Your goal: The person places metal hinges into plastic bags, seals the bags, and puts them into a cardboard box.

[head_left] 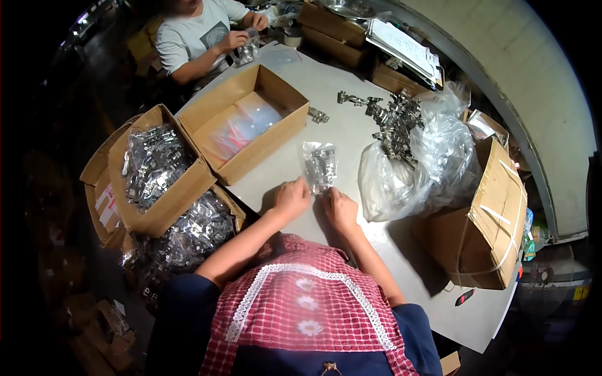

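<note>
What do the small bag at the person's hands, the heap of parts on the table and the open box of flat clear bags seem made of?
Small bag: probably thin, glossy plastic; it is see-through with bright reflections.
Heap of parts: likely metal, silvery and shiny, with sharp glints.
Open box: seemingly cardboard, matte, given its plain brown walls.

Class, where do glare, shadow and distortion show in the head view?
Head view: highlights glint on the small clear bag and large plastic bag; head view: dark shadow on the tabletop beside the strapped carton; head view: pale panel appears bowed.
</note>
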A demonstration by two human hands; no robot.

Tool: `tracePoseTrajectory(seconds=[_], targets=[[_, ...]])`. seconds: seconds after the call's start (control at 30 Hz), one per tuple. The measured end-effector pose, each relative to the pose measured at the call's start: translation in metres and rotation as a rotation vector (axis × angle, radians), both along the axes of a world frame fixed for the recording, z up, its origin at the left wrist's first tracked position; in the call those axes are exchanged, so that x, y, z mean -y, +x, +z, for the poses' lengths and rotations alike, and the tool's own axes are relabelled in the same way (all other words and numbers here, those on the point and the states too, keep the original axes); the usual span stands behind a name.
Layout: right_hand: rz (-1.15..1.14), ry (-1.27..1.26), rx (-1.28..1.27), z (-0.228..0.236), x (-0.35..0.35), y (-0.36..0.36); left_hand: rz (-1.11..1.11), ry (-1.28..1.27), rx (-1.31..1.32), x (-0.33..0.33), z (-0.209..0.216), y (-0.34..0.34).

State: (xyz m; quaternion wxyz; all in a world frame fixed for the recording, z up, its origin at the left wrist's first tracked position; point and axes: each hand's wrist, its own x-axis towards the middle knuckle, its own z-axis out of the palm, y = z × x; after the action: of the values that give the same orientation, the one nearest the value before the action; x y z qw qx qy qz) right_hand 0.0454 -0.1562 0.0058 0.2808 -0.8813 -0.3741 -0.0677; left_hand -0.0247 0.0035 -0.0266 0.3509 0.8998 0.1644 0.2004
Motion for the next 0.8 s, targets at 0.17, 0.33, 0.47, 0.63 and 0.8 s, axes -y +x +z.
tracePoseTrajectory(seconds=[0.17,0.33,0.47,0.63,0.8], targets=[[0.033,-0.054,0.096,-0.019,-0.025,0.033,-0.152,0.106,0.035,0.01,0.014,-0.005],[0.219,-0.154,0.129,0.009,-0.005,0.027,-0.162,0.368,0.038,-0.009,0.027,-0.023],[0.288,-0.243,0.392,-0.011,0.022,0.057,-0.31,0.614,0.112,-0.007,0.04,-0.014],[0.419,-0.04,0.3,0.03,0.03,0.086,-0.394,0.557,0.35,-0.027,0.078,0.011],[0.347,0.362,-0.083,0.127,0.025,0.063,-0.264,0.169,0.426,-0.026,0.155,0.02]])
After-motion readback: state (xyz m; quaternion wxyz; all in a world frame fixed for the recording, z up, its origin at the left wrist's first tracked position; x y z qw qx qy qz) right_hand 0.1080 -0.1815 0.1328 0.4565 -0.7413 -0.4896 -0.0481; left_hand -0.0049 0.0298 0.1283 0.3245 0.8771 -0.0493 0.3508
